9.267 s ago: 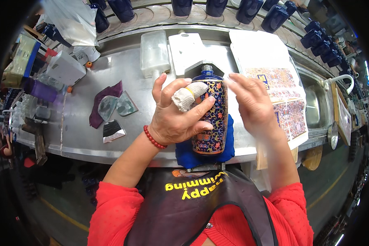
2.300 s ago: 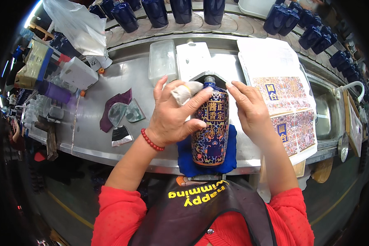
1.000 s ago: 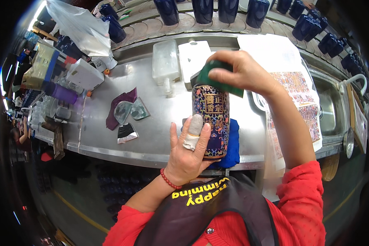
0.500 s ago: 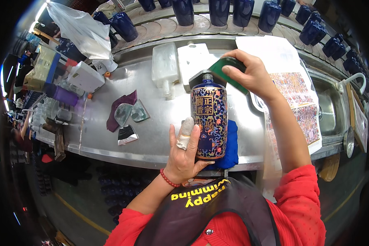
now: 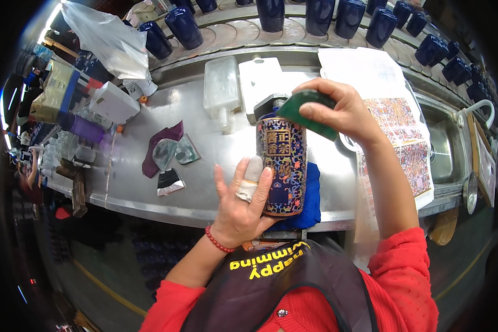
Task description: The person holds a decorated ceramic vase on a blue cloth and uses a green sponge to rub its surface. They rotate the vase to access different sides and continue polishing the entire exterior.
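Observation:
A dark blue bottle [image 5: 283, 166] with a colourful floral and gold pattern lies on the bench, its neck pointing away from me. My left hand [image 5: 242, 202] rests against its lower left side, fingers spread and stretched out; a pale covering wraps one finger. Between the thumb and fingers of my right hand [image 5: 337, 108] is a flat green scraper [image 5: 310, 113], shut in the grip. The scraper overlaps the bottle's right shoulder and hides part of it and of the neck. A blue cloth [image 5: 312, 199] lies under the bottle's right side.
Clear bottle [image 5: 221, 88] and white block [image 5: 258, 83] stand behind. Patterned transfer sheets [image 5: 398, 133] lie right, before a sink [image 5: 447, 144]. Cut scraps [image 5: 166, 146] lie left. Several blue bottles [image 5: 318, 16] line a conveyor [image 5: 232, 36] at the back.
My right hand has brought the scraper nearer, over the bottle's shoulder. My left hand has shifted slightly left, its fingers spread wider. The conveyor bottles have moved right.

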